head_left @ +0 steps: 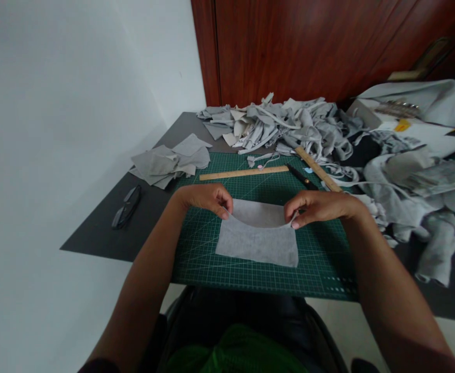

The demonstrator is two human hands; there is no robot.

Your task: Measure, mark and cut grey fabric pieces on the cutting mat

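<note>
A light grey piece of fabric (256, 243) lies on the green cutting mat (200, 269) in front of me. My left hand (212, 199) pinches it near its left side, thumb against fingers. On the right side, my right hand (309, 207) pinches the same cloth. Between the two hands a raised edge sags in a shallow curve. Behind that edge more grey fabric shows flat; whether it is the same piece folded or a second one, I cannot tell.
Beyond my hands lie two wooden rulers (243, 173) (318, 170) and a black cutter (302, 177). Grey fabric pieces (161, 160) and glasses (126, 207) are at left. A heap of scraps (278, 124) spans the back; rumpled cloth (402, 176) and a white box (417, 134) stand right.
</note>
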